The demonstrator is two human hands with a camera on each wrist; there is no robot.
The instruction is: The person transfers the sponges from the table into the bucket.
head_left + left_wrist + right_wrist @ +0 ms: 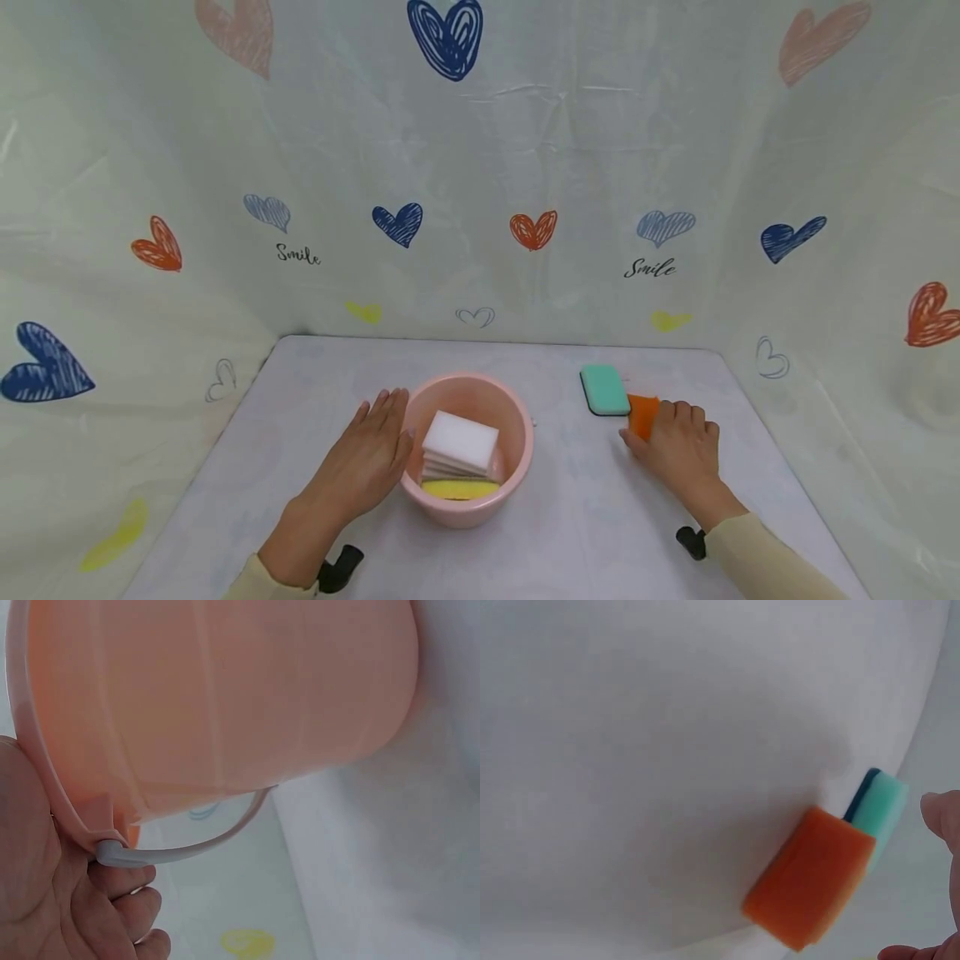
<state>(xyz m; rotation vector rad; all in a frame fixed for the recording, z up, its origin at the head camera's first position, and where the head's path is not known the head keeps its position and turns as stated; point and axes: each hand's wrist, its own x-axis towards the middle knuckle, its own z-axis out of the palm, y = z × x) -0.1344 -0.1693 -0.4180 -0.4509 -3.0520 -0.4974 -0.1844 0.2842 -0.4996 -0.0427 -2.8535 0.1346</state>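
My left hand [366, 462] rests at the left side of a pink bucket [517, 400], its fingers stretched along the rim. In the left wrist view the fingers [127, 900] show beside the rim, near the end of the grey handle [180, 853]. Inside the bucket lie several white sponges [461, 440] in a stack, with a yellow sponge [460, 489] beside them. On the right, my right hand [681, 446] reaches over an orange sponge [810, 877], thumb and fingers spread apart. A mint-green sponge [605, 389] with a dark underside lies just beyond the orange one.
The white table [570, 533] carries the bucket and sponges. A pale curtain [465, 150] printed with hearts and "Smile" hangs behind the table and along both sides. Dark straps [341, 568] show at both wrists.
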